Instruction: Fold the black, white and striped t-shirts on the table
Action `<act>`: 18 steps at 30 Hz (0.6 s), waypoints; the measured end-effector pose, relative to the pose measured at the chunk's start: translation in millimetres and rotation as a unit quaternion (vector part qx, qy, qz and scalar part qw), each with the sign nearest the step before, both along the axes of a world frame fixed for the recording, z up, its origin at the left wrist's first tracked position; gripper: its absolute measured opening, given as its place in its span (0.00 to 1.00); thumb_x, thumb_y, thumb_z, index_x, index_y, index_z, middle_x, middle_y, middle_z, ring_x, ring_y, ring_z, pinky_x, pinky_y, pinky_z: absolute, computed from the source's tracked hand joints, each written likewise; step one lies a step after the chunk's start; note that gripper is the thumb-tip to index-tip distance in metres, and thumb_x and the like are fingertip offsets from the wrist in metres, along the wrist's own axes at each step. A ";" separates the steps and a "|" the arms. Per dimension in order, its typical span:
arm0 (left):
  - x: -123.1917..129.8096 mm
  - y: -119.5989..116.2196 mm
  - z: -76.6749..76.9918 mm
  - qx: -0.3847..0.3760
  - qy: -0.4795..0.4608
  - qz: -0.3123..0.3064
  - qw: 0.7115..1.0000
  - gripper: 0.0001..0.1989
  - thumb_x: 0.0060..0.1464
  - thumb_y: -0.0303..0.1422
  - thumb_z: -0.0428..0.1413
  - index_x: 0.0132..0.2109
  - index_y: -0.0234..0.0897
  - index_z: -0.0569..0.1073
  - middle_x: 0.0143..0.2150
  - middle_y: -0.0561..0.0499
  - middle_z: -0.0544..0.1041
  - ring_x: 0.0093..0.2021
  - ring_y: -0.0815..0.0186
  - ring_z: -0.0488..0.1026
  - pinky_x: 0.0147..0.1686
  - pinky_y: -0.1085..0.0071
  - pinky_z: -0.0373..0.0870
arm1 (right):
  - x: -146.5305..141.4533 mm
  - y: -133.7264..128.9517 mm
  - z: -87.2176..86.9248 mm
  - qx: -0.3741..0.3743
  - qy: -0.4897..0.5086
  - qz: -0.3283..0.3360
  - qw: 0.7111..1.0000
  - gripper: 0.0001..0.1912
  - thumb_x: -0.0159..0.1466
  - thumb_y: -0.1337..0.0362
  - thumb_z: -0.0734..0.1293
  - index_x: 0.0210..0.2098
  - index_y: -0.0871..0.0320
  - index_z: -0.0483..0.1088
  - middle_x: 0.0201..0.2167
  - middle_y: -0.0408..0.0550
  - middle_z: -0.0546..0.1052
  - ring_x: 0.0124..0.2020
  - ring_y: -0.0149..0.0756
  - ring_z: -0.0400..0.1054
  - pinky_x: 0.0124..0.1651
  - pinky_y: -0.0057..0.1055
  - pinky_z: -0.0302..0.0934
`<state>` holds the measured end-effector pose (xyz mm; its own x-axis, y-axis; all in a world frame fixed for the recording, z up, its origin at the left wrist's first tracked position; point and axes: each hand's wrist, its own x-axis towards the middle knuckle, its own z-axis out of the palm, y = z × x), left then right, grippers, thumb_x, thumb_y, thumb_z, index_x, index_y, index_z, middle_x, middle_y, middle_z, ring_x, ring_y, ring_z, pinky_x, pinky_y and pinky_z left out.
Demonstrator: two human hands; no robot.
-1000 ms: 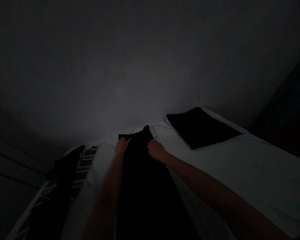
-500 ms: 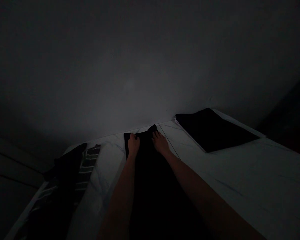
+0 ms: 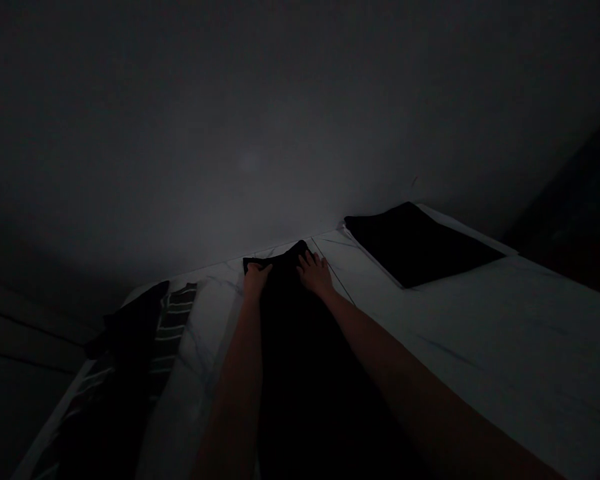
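A long black garment lies stretched over the pale, marble-patterned surface, its far end close to the wall. Its exact kind cannot be made out in the dim light. My left hand grips the far left corner of the cloth, thumb pointing inward. At the far right corner, my right hand rests flat on the fabric with its fingers spread. Both forearms reach forward along the garment's sides.
To the right, a folded black cloth lies on something white whose edges show. Dark clothes, one a striped garment, lie along the left side. The grey wall rises behind the marbled surface.
My left hand has shifted slightly left toward the cloth's corner, its thumb now stretched out. My right hand's fingers have spread wider. The whole view has moved a little.
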<state>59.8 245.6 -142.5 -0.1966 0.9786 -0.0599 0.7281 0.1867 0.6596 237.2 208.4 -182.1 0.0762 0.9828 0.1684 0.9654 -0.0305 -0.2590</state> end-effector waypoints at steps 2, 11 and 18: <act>3.9 -3.4 4.9 0.000 -0.010 -0.036 0.999 0.24 0.56 0.43 0.60 0.54 0.34 0.68 0.50 0.40 0.79 0.45 0.57 0.79 0.38 0.68 0.73 | -0.3 -1.7 4.8 0.007 0.008 0.004 1.000 0.28 0.73 0.58 0.52 0.69 0.60 0.56 0.72 0.58 0.53 0.71 0.55 0.46 0.68 0.57 0.42; 19.9 -30.3 2.1 0.037 0.002 -0.157 0.987 0.18 0.47 0.26 0.59 0.48 0.36 0.76 0.51 0.48 0.78 0.53 0.61 0.74 0.55 0.68 0.68 | 4.4 -59.2 12.5 -0.018 0.015 0.116 0.993 0.28 0.72 0.63 0.57 0.69 0.66 0.54 0.73 0.59 0.50 0.73 0.46 0.38 0.72 0.46 0.33; 17.2 -44.7 1.2 0.024 0.043 -0.126 0.991 0.16 0.50 0.26 0.54 0.47 0.32 0.76 0.43 0.43 0.77 0.40 0.61 0.76 0.46 0.62 0.74 | 38.0 -244.6 3.1 -0.023 0.030 0.308 0.951 0.34 0.70 0.54 0.63 0.70 0.62 0.54 0.73 0.61 0.49 0.73 0.51 0.39 0.72 0.51 0.34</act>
<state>77.0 200.8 -141.3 0.0511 0.9987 -0.0051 0.8015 -0.0380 0.5967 275.2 -36.1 -179.1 -0.5084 0.8500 0.1378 0.7869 0.5236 -0.3267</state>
